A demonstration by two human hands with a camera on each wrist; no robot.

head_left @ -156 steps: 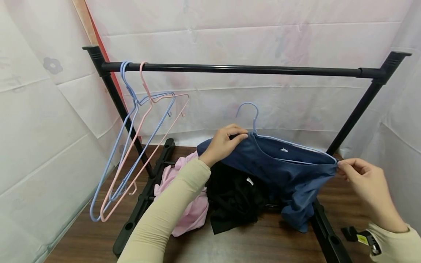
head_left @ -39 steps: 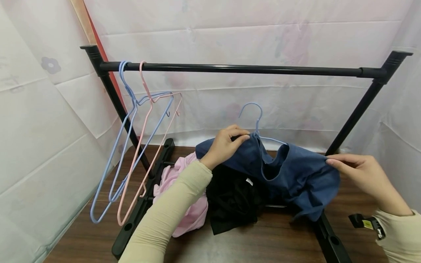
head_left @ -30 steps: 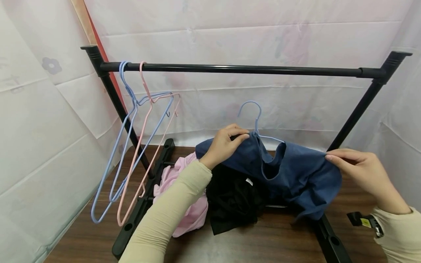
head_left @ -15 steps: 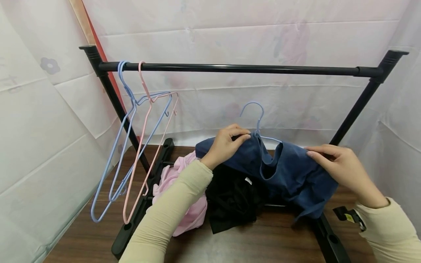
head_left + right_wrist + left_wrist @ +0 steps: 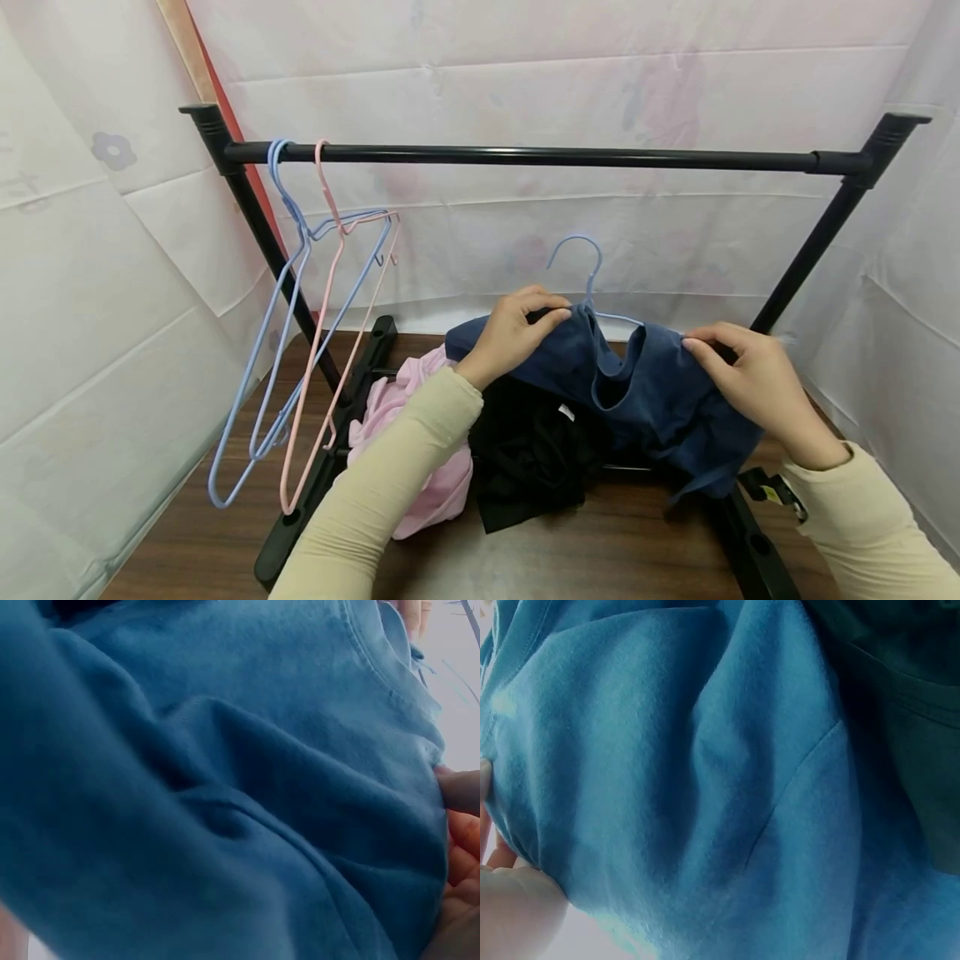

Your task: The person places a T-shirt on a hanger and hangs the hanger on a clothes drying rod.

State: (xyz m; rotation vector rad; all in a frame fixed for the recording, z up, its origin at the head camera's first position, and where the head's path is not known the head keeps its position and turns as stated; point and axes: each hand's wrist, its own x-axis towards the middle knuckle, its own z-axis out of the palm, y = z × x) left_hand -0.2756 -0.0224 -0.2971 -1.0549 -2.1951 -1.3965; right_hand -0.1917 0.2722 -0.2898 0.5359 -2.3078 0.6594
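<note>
A blue shirt [image 5: 660, 392] hangs between both hands, on a light-blue hanger [image 5: 592, 258] whose hook rises above the collar. My left hand [image 5: 513, 329] pinches the shirt's shoulder beside the hook. At the other shoulder, near the neckline, my right hand [image 5: 753, 383] pinches the cloth between thumb and fingers. Most of the hanger's body is hidden under the fabric. Blue cloth fills the left wrist view, with part of the left hand [image 5: 517, 900] at the edge. In the right wrist view the right hand [image 5: 461, 847] grips the shirt's edge.
A black rack with a top bar [image 5: 555, 156] stands over the table. Blue hangers [image 5: 258, 333] and a pink hanger [image 5: 330, 267] hang at its left end. A pink garment [image 5: 431, 492] and a black garment [image 5: 532, 475] lie below, beneath the left arm and blue shirt.
The right shoulder of the shirt has come up over the hanger's right arm, which showed bare inside the neckline earlier. My right hand has moved left along the shoulder toward the collar. The left hand stays put.
</note>
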